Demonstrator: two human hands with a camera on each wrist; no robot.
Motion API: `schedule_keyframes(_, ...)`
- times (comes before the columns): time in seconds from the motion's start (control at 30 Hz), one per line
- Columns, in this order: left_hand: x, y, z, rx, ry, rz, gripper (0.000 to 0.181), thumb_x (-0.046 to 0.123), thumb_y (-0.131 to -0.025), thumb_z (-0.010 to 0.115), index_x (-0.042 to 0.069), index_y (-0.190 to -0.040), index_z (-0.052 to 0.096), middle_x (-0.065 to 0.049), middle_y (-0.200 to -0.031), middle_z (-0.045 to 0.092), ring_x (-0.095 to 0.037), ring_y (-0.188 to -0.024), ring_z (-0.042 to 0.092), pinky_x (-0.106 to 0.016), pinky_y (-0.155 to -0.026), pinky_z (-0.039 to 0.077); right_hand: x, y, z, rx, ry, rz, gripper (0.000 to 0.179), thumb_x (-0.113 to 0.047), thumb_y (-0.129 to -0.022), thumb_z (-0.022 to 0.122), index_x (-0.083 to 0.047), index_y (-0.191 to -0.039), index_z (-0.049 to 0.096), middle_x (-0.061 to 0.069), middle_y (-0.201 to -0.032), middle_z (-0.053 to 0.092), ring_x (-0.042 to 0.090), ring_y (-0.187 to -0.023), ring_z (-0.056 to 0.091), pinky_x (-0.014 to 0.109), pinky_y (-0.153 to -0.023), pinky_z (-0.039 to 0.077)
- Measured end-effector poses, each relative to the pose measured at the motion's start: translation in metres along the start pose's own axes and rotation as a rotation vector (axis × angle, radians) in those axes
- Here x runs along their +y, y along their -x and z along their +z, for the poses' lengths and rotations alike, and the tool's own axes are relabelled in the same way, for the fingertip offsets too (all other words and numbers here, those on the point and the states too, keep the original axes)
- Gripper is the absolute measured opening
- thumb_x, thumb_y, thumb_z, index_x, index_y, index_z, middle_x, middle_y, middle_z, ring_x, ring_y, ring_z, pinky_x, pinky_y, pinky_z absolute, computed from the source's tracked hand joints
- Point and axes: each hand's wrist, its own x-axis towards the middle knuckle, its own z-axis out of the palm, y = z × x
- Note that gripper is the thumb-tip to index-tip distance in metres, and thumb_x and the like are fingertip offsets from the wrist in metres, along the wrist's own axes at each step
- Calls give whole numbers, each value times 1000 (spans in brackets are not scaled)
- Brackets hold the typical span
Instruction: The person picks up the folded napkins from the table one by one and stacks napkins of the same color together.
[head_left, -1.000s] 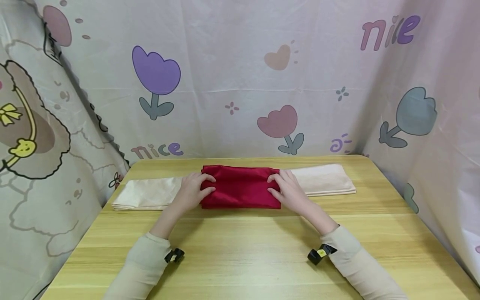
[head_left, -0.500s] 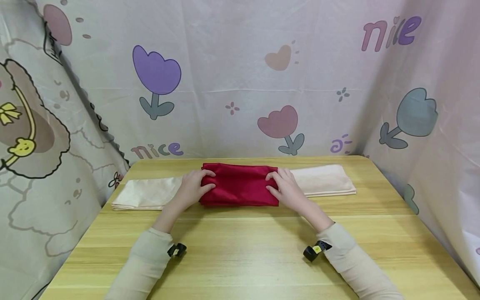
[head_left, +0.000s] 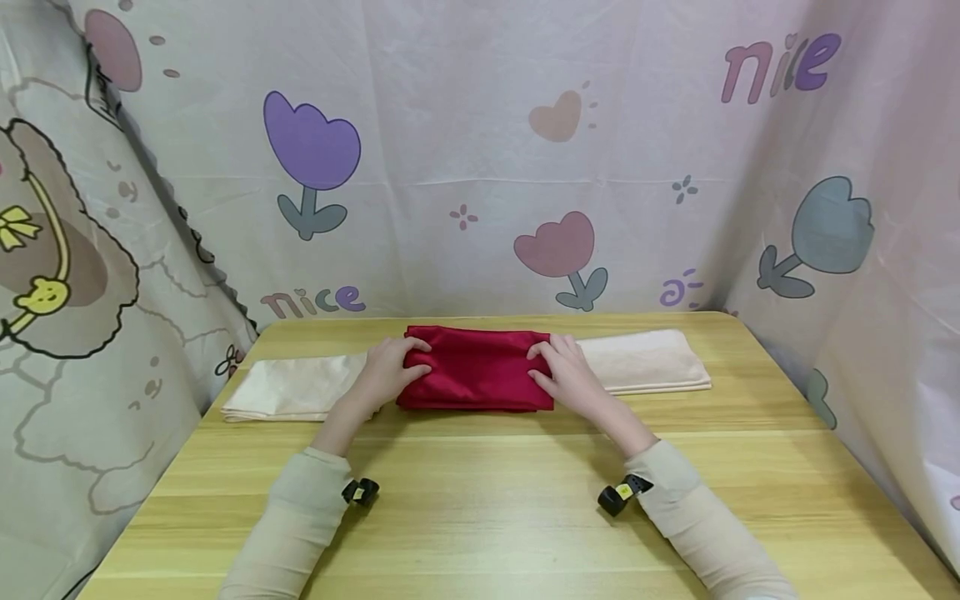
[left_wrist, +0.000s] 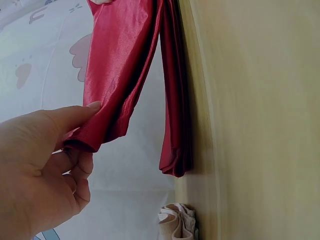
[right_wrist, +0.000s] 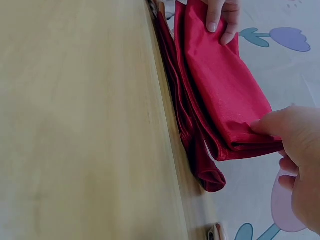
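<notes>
A folded, shiny red cloth (head_left: 480, 367) is stretched between the two hands over the back of the table. My left hand (head_left: 386, 371) pinches its left end, thumb on top and fingers below, as the left wrist view shows. At the opposite end, my right hand (head_left: 566, 371) holds the cloth the same way, with its thumb (right_wrist: 270, 122) over the edge. In both wrist views the held part is raised at the ends above a lower folded red layer (left_wrist: 175, 125), which lies on the tabletop.
A folded cream cloth (head_left: 292, 387) lies to the left of the red one, partly behind the left forearm. Another cream cloth (head_left: 645, 362) is on the right. Patterned curtain (head_left: 450, 150) hangs behind the wooden table (head_left: 480, 517) and along both sides.
Both hands have risen slightly with the red cloth between them, and its front edge sits higher in view. The right hand has shifted a little to the left. The cream cloths stay put.
</notes>
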Motion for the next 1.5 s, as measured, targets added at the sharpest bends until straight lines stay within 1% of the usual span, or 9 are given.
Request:
schedule_keyframes(0.13, -2, 1, 1, -14, -13, -13, 32, 21, -87, 73, 9, -116, 67, -14, -117, 68, -34, -107, 56, -56, -101, 36, 0, -1, 4, -12, -10, 10, 22, -14, -87, 72, -9, -105, 61, 7, -95, 53, 24, -92, 41, 37, -82, 34)
schedule_keyframes(0.3, -6, 0, 3, -8, -21, -21, 31, 21, -87, 73, 9, -115, 67, -14, -116, 68, -34, -106, 56, -55, -98, 37, 2, -4, 8, -39, -25, 42, 22, -14, -88, 71, -10, -107, 60, 7, -100, 53, 24, -94, 41, 36, -83, 34)
schedule_keyframes(0.43, -8, -1, 4, -10, -37, -31, 31, 22, -88, 73, 10, -116, 67, -13, -118, 68, -34, -107, 55, -55, -95, 36, 0, -5, 8, -56, -38, 56, 24, -14, -88, 71, -9, -109, 60, 8, -104, 53, 25, -97, 41, 38, -85, 34)
schedule_keyframes(0.7, -9, -2, 4, -39, -108, -53, 36, 23, -89, 71, 11, -123, 65, -16, -127, 64, -37, -116, 51, -55, -94, 35, -2, -5, 9, -72, -23, 63, 32, -14, -86, 73, -6, -115, 61, 11, -106, 53, 27, -101, 42, 40, -85, 35)
schedule_keyframes(0.8, -10, -3, 5, -52, -134, -64, 40, 24, -90, 70, 12, -128, 63, -16, -132, 60, -38, -121, 48, -55, -96, 34, -2, -6, 9, -87, -11, 70, 37, -16, -86, 73, -6, -119, 60, 13, -111, 53, 28, -104, 42, 42, -87, 35)
schedule_keyframes(0.9, -12, -3, 5, -64, -156, -72, 46, 25, -90, 70, 13, -133, 59, -17, -135, 58, -39, -126, 45, -56, -97, 33, -2, -6, 9, -109, 3, 77, 42, -18, -87, 73, -5, -124, 59, 16, -119, 52, 30, -109, 42, 44, -90, 36)
schedule_keyframes(1.1, -13, -1, 5, -109, -197, -94, 55, 28, -90, 69, 12, -140, 53, -19, -141, 52, -40, -130, 40, -57, -98, 32, -1, -6, 10, -162, 30, 84, 54, -24, -88, 71, -3, -135, 53, 21, -135, 48, 35, -122, 40, 49, -96, 37)
schedule_keyframes(1.3, -14, -1, 7, -169, -220, -109, 63, 32, -91, 68, 11, -146, 46, -21, -147, 46, -42, -132, 36, -57, -98, 32, 1, -5, 13, -198, 53, 89, 64, -27, -90, 70, 0, -142, 46, 22, -139, 45, 38, -131, 36, 53, -101, 36)
schedule_keyframes(1.5, -19, -2, 11, -211, -226, -112, 67, 34, -92, 67, 10, -148, 41, -22, -151, 41, -43, -136, 31, -59, -102, 30, 1, -5, 14, -241, 77, 96, 70, -30, -90, 69, 0, -146, 40, 24, -146, 40, 40, -138, 30, 59, -107, 32)
